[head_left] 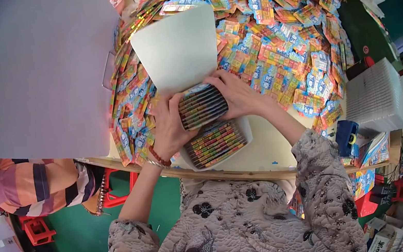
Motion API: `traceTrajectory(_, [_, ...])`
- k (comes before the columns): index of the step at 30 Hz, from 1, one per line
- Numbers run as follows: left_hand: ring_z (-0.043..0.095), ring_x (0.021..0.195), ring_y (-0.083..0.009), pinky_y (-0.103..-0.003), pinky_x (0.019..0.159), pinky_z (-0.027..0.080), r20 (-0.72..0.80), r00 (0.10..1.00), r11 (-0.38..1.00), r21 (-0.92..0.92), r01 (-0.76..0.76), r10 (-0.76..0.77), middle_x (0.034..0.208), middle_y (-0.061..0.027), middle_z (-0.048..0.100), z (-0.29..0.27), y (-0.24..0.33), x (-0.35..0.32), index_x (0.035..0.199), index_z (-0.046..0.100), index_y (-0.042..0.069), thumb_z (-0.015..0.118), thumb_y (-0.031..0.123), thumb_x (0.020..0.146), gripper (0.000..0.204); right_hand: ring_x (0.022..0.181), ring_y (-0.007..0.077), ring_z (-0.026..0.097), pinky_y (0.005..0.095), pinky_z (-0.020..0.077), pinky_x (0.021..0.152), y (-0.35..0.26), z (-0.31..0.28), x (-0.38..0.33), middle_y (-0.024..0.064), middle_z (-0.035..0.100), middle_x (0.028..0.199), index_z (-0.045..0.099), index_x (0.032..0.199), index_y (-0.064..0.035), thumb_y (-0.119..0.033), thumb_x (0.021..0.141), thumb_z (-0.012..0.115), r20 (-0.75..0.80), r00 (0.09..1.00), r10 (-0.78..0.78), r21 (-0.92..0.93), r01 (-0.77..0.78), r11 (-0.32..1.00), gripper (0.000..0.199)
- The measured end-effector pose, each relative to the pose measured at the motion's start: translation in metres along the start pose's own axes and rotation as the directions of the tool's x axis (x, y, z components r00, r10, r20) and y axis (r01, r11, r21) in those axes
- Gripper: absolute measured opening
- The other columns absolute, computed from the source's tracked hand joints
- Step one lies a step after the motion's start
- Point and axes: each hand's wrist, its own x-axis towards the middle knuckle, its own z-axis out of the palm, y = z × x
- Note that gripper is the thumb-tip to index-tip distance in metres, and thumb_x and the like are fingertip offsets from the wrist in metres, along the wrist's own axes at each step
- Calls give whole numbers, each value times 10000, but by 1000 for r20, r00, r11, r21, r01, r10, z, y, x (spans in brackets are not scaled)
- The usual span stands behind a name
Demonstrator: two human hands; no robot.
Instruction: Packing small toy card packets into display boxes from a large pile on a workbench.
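Between my two hands is a stack of thin, colourful flat packets, their edges (pixel 202 106) facing up. My left hand (pixel 166 126) closes round the stack's left side, and my right hand (pixel 235 94) presses its right side, fingers bent over the far corner. Just below the stack, a white plastic box (pixel 248 137) sits at the table's near edge with another row of packets (pixel 217 144) inside. A pale lid-like panel (pixel 177 49) rises behind the stack; its join to the box is hidden by my hands.
Loose colourful packets (pixel 269 58) are heaped across the table. On the right stand nested clear plastic boxes (pixel 377 97) and a blue tape dispenser (pixel 347 136). A large grey panel (pixel 32 73) fills the upper left, partly covering a person in a striped shirt (pixel 38 184). Red stools (pixel 38 229) stand below.
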Motion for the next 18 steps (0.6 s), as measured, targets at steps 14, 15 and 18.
traceTrajectory(14, [416, 1144, -324, -455, 999, 297, 294, 942, 928, 369, 43, -161, 1171, -158, 440, 22, 3, 5, 1459, 265, 102, 866, 326, 555, 1107, 1186, 286, 466, 475, 214, 1142, -14, 9, -1, 125, 479, 1182, 427, 1293, -83, -305, 557, 847, 258, 943, 209, -451, -74, 889, 875])
traceTrajectory(15, [409, 1162, -327, -453, 1011, 291, 314, 931, 915, 400, 49, -186, 1180, -165, 435, 21, 4, 7, 1468, 260, 102, 861, 351, 564, 1114, 1191, 279, 465, 529, 185, 1137, -18, 8, 2, 116, 479, 1183, 420, 1306, -86, -314, 550, 849, 269, 926, 266, -495, -104, 862, 899])
traceTrajectory(18, [406, 1200, -343, -462, 1046, 272, 412, 902, 947, 322, -9, -132, 1228, -195, 422, 5, -8, 10, 1483, 259, 119, 855, 394, 573, 1122, 1219, 276, 451, 620, 127, 1121, -22, 8, 7, 104, 476, 1205, 397, 1340, -91, -324, 540, 853, 302, 884, 358, -546, -147, 825, 950])
